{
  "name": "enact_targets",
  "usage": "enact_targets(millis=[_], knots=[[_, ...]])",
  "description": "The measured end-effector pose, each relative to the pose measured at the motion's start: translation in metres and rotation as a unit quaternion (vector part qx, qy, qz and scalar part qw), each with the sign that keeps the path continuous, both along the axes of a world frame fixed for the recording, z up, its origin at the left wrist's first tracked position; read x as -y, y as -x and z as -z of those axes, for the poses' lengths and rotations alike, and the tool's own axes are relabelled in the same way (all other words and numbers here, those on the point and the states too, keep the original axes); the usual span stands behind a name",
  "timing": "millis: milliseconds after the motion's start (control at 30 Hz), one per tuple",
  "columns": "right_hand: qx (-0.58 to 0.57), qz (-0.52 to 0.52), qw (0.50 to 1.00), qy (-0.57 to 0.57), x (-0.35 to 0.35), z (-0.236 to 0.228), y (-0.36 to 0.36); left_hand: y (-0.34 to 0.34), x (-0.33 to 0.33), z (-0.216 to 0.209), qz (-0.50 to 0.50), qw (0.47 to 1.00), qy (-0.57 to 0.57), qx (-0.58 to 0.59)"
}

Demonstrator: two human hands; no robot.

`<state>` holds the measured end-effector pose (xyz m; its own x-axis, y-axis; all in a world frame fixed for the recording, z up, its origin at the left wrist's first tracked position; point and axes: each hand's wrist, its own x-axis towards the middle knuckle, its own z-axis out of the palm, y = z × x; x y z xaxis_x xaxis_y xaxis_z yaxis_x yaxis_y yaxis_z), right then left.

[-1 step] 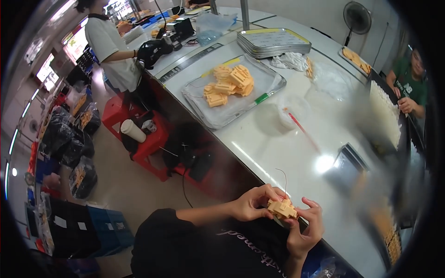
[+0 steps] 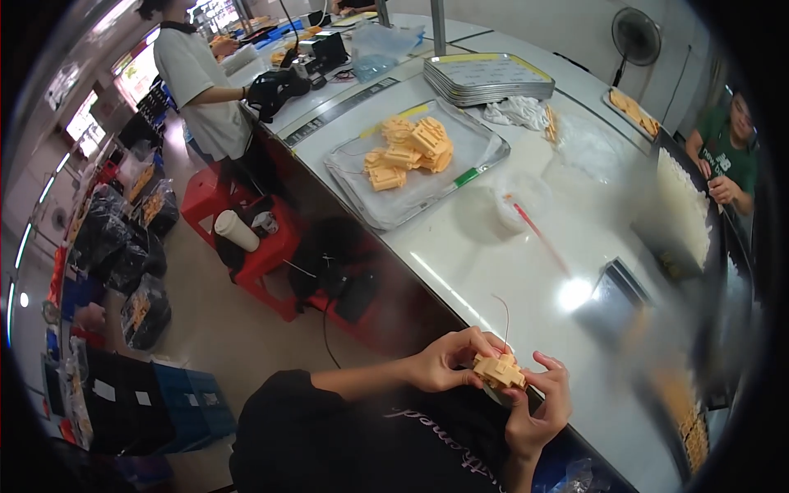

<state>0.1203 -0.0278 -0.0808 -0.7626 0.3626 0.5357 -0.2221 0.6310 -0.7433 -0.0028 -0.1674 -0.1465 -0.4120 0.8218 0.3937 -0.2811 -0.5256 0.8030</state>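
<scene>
The person holds a small pale-orange plastic part (image 2: 499, 372) in front of the chest, near the close edge of the white desk (image 2: 460, 238). The fingers of the left hand (image 2: 444, 361) are closed on it, thumb and forefinger pinching its left end. At the other end, the right hand (image 2: 544, 403) has its thumb and forefinger nearly together on the part, while another finger stands up, loosely spread and clear of it. A thin wire (image 2: 506, 316) curves up just behind the piece; I can't tell where its lower end goes.

Farther along the desk sits a lined metal tray (image 2: 477, 141) with a heap of similar orange parts (image 2: 411, 152) on it. Beyond that tray is a stack of flat trays (image 2: 491, 86), with a crumpled white cloth (image 2: 516, 112) beside it. Nearer, a clear tub (image 2: 530, 193) stands with a red stick (image 2: 538, 230) leaning out of it.

To the left, a red stool (image 2: 275, 275) carries a white cup (image 2: 237, 231). A co-worker in a white shirt (image 2: 193, 74) stands by the desk; another, in a green shirt (image 2: 731, 152), is over on the right.
</scene>
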Motion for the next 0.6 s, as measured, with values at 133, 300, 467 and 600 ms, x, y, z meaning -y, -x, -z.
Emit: enact_targets(millis=[133, 300, 467, 600], knots=[[-0.016, 0.01, 1.0, -0.009, 0.012, 0.004, 0.007, 0.01, 0.008, -0.005, -0.025, 1.0, 0.007, -0.013], [-0.003, 0.041, 0.999, -0.031, 0.016, 0.006, 0.025, 0.045, 0.029, -0.042, -0.28, 0.936, 0.155, -0.147], [0.007, 0.111, 0.994, -0.017, -0.007, 0.017, -0.004, 0.188, 0.041, -0.045, -0.619, 0.745, 0.161, -0.188], [0.005, 0.189, 0.981, -0.047, -0.025, 0.013, -0.032, 0.305, 0.08, -0.036, -0.734, 0.563, 0.345, -0.162]])
